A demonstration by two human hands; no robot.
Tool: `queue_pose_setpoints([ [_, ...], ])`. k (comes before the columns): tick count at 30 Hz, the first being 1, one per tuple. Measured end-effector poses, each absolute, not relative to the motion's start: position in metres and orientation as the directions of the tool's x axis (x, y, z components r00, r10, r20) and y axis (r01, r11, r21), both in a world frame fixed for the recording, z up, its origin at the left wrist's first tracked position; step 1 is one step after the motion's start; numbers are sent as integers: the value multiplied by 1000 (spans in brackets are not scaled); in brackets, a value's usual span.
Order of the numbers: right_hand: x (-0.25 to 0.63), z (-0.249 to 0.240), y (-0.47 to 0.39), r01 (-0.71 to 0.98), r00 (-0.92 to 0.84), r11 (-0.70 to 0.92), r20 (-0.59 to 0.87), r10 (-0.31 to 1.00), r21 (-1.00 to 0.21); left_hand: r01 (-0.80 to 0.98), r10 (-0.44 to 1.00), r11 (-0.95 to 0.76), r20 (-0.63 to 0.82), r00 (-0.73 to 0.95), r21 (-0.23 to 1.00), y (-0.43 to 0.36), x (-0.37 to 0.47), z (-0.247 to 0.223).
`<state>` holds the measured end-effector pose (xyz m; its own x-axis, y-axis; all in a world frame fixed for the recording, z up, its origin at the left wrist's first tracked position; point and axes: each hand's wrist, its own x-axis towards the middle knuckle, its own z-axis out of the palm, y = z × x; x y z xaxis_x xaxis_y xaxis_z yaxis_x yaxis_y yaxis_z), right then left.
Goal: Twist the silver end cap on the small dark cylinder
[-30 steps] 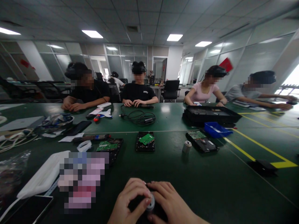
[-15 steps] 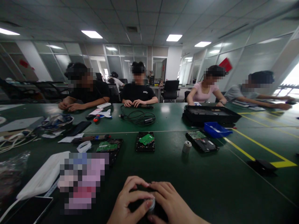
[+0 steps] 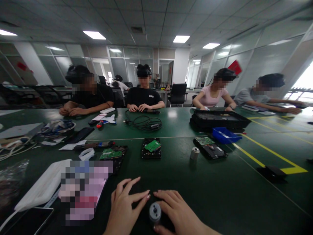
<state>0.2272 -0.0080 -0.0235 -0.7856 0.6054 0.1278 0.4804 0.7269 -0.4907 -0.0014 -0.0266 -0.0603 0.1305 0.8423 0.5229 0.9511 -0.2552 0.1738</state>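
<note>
A small metal cylinder (image 3: pixel 155 212) with a round silver top stands on the green table (image 3: pixel 220 195) at the bottom centre. My right hand (image 3: pixel 179 212) is curled round its right side, thumb near its base and fingers along its far side. To the left, my left hand (image 3: pixel 128 205) has its fingers apart and holds nothing; its thumb and index tips are just off the cylinder. A second metal cylinder (image 3: pixel 195 153) stands farther back, right of centre.
Hard drives with green boards (image 3: pixel 151 148) lie beyond my hands. A black tray (image 3: pixel 220 120) and blue bin (image 3: pixel 225 134) are at the right. A white power strip (image 3: pixel 42 186), phone (image 3: pixel 31 222) and cables lie left. Several people sit across the table.
My left hand has come off the cylinder and moved left, its fingers spreading. The cylinder's top is now uncovered. My right hand has stayed beside it.
</note>
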Motion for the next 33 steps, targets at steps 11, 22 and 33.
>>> queue_pose_setpoints([
  [11, 227, -24, -9, 486, -775, 719, 134, 617, -498, 853, 762, -397, 640, 100, 339, -32, 0, -48],
  [22, 227, -26, -10, 481, -775, 726, 149, 614, -491, 536, 690, -690, 664, 286, 486, -44, 12, -30],
  [33, 228, -14, -14, 476, -765, 697, 139, 629, -537, 418, 694, -713, 650, 309, 563, -41, 18, -27],
])
